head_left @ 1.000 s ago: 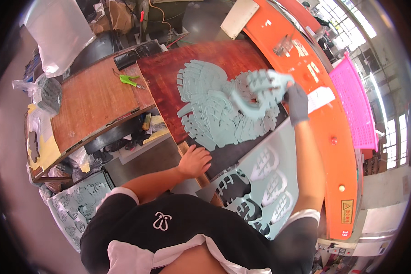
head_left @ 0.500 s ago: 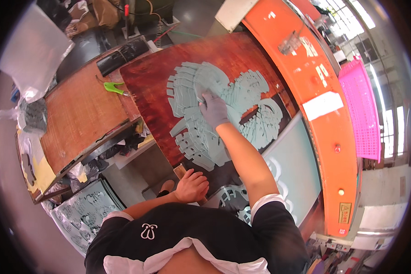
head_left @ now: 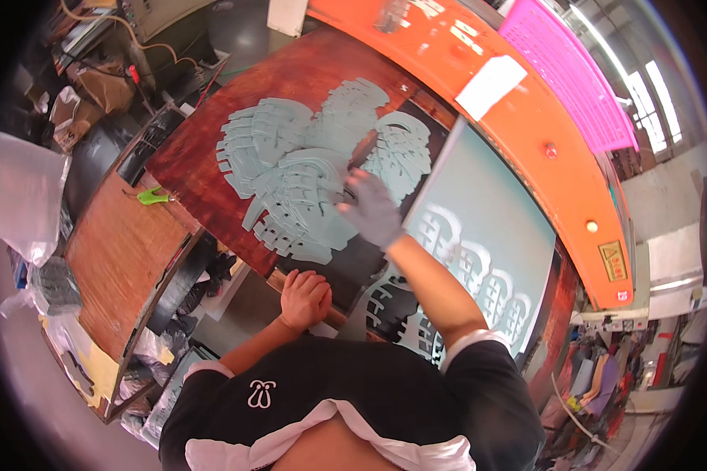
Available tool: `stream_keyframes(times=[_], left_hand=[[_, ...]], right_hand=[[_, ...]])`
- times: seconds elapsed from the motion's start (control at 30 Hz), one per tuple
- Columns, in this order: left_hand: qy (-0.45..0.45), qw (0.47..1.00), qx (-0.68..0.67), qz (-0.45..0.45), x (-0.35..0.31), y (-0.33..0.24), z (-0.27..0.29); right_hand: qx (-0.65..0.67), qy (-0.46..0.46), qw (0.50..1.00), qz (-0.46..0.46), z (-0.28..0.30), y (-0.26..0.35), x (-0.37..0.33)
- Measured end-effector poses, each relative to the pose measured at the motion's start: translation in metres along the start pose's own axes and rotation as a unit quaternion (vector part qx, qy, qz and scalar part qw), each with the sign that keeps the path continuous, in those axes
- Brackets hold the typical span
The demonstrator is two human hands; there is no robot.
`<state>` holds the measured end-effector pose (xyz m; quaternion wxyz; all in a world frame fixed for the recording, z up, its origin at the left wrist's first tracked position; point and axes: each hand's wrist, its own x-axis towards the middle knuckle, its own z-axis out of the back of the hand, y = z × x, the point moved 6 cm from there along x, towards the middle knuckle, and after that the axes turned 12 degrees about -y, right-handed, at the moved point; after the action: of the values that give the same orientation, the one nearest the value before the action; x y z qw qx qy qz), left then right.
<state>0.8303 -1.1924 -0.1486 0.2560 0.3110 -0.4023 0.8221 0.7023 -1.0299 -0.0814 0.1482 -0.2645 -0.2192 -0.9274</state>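
Observation:
My right hand [head_left: 373, 210], in a grey glove with bare fingertips, hovers at the right edge of a pile of pale grey-green cut pieces [head_left: 314, 192]. Its fingers are apart, slightly blurred, and no piece shows in them. The flat, slotted pieces lie in overlapping, fanned stacks on a red-brown board [head_left: 204, 145]. At the board's near edge my bare left hand [head_left: 305, 298] rests with its fingers curled in. To the right lies a pale sheet [head_left: 495, 212] with rows of cut outlines, partly behind my right forearm.
An orange machine beam [head_left: 518, 102] spans the far right, with a pink plastic basket [head_left: 573, 78] beyond. A brown side table [head_left: 130, 267] stands at left; a green-handled tool [head_left: 154, 196] lies near its corner. Clear plastic bags [head_left: 23, 188] hang farther left.
My right hand has moved off the middle of the pile to its right edge. My left hand stays at the board's edge. The view has turned, showing more of the cut sheet.

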Motion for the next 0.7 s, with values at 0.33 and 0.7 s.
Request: stream_keyframes(times=[0.33, 0.7], left_hand=[[0.129, 0.969, -0.129, 0.167, -0.004, -0.006, -0.026], [0.275, 0.731, -0.262, 0.567, -0.026, -0.072, -0.098]], right_hand=[[-0.327, -0.229, 0.772, -0.495, 0.322, -0.141, -0.388], [0.124, -0.373, 0.588, -0.707, 0.356, -0.137, -0.558]])
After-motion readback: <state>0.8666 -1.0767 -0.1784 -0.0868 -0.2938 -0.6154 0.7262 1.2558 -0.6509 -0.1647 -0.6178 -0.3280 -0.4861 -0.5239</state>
